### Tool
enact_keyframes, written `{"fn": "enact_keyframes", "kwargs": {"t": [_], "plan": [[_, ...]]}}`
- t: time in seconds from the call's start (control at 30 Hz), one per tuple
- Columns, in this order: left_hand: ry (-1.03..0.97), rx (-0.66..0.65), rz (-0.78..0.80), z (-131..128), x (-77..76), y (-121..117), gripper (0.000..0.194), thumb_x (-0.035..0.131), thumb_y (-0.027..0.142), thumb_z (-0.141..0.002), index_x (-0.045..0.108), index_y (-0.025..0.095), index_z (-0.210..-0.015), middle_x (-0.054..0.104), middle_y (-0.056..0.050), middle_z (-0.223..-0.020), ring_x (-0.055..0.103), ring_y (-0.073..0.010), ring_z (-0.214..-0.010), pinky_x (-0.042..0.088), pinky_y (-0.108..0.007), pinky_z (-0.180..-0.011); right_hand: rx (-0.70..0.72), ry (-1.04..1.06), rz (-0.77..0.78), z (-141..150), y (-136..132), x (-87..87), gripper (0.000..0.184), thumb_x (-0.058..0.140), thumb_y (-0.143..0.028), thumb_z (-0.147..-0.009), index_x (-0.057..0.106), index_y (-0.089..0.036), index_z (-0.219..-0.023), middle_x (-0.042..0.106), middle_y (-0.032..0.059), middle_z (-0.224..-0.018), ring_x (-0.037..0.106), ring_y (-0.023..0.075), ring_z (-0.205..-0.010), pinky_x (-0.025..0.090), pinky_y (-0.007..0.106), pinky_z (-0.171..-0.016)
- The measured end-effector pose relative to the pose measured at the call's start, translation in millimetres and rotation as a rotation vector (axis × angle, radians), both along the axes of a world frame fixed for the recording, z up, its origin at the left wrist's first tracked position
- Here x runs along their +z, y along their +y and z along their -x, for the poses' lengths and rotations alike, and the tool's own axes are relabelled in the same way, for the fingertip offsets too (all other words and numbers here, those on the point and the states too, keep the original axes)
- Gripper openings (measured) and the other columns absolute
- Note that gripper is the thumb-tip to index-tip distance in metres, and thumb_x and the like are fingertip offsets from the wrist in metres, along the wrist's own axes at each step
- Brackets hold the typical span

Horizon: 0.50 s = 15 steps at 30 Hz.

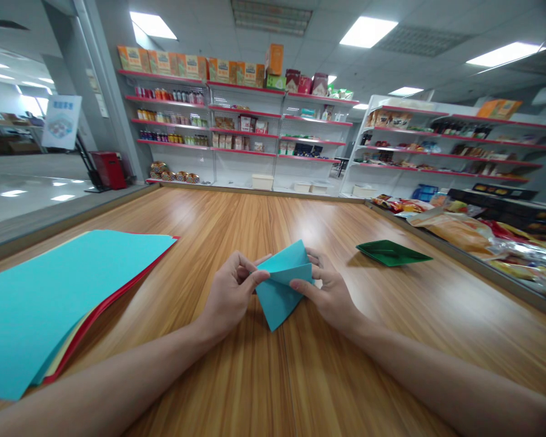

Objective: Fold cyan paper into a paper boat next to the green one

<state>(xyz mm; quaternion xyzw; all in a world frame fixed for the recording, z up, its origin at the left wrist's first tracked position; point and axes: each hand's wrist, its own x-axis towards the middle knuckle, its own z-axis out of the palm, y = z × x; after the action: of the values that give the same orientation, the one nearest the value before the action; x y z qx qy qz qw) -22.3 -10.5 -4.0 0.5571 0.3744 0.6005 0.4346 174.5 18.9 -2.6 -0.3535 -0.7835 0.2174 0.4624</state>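
Between my two hands is a folded sheet of light blue paper (pixel 279 298), held up over the wooden table (pixel 236 376) with one corner pointing down toward me. My left hand (pixel 232 288) pinches its left edge, thumb on the near face. On the other side, my right hand (pixel 330 288) grips the right edge, thumb in front and fingers behind, partly hidden by the paper. An upper flap stands apart from the lower layer. To the right lies a folded green paper piece (pixel 394 253), apart from my right hand.
At the left of the table lies a stack of coloured paper sheets (pixel 73 291), light blue on top with cream and red beneath. Packaged snacks (pixel 473 237) sit beyond the right table edge. Stocked shelves (pixel 243 115) stand behind the far edge.
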Motion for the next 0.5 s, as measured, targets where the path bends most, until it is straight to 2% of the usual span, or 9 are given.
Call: {"fn": "enact_keyframes", "kwargs": {"t": [0.33, 0.4, 0.5], "plan": [[0.001, 0.030, -0.035, 1.8, -2.9, 1.7, 0.034, 0.067, 0.035, -0.077, 0.040, 0.019, -0.065, 0.051, 0.005, -0.054, 0.053, -0.0099, -0.051, 0.040, -0.019, -0.047, -0.034, 0.014, -0.011, -0.3, 0.7, -1.1, 0.017, 0.066, -0.042, -0.078, 0.074, -0.028, -0.083, 0.060, 0.0052, -0.110, 0.042, 0.0261, -0.121, 0.033, 0.047, -0.104], [-0.026, -0.027, 0.008, 1.6, -1.6, 1.7, 0.032, 0.065, 0.038, -0.078, 0.040, 0.019, -0.072, 0.056, 0.005, -0.057, 0.055, -0.0105, -0.053, 0.045, -0.021, -0.051, -0.042, 0.013, -0.012, -1.1, 0.9, -1.5, 0.017, 0.066, -0.042, -0.078, 0.074, -0.028, -0.083, 0.060, 0.0050, -0.112, 0.043, 0.0262, -0.120, 0.033, 0.047, -0.103], [-0.023, -0.094, 0.098, 1.5, 0.8, 1.8, 0.035, 0.066, 0.038, -0.077, 0.043, 0.020, -0.095, 0.063, 0.004, -0.062, 0.061, -0.0136, -0.059, 0.051, -0.027, -0.059, -0.043, 0.008, -0.018, -1.9, 1.2, -1.7, 0.014, 0.067, -0.041, -0.077, 0.074, -0.029, -0.080, 0.060, 0.0040, -0.112, 0.044, 0.0259, -0.119, 0.033, 0.047, -0.103]]}}
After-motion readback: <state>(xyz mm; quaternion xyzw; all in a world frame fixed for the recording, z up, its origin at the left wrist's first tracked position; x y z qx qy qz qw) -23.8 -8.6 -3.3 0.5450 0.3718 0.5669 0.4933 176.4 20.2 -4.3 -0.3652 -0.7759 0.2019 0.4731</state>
